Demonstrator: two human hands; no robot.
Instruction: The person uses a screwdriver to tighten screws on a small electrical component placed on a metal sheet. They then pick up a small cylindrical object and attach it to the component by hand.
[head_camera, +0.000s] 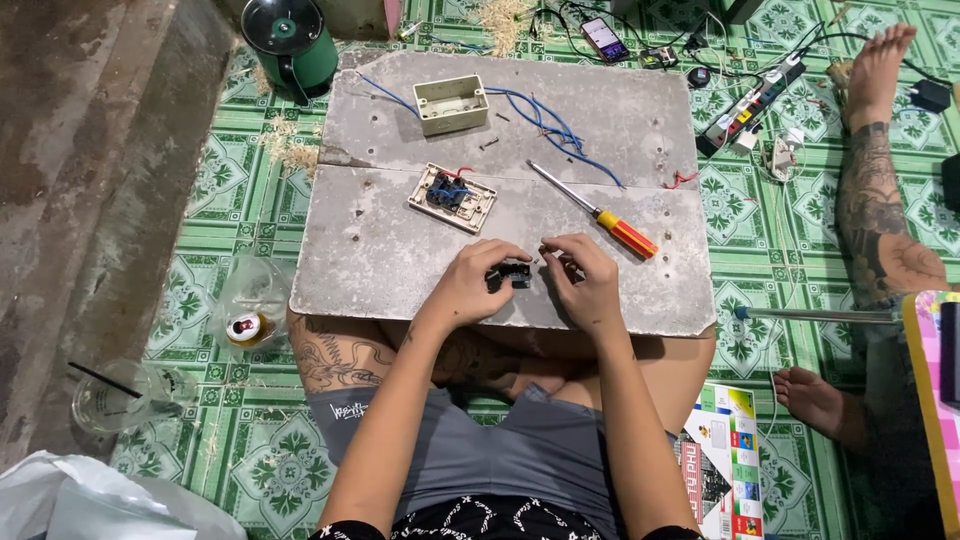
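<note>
L hand (470, 285), R hand (585, 280) grip black switch part (510, 275).

**Rough slab, plastic parts, shiny steel**

The board (400, 250) on the lap looks like raw cement sheet, grey, matt and gritty, with a crack line across it. The small black part (510, 277) pinched between the left hand (470, 285) and right hand (590, 285) is dull dark plastic. The switch plate (453, 197) and box (450, 103) are cream plastic, smooth with a slight sheen. The screwdriver (600, 213) has a bright polished metal shaft and a glossy red and yellow plastic handle. Blue wires (550, 125) have smooth plastic sleeving. The floor mat (230, 180) is glossy printed vinyl, green and white. The shorts (520, 450) are soft matt grey cloth.
</note>
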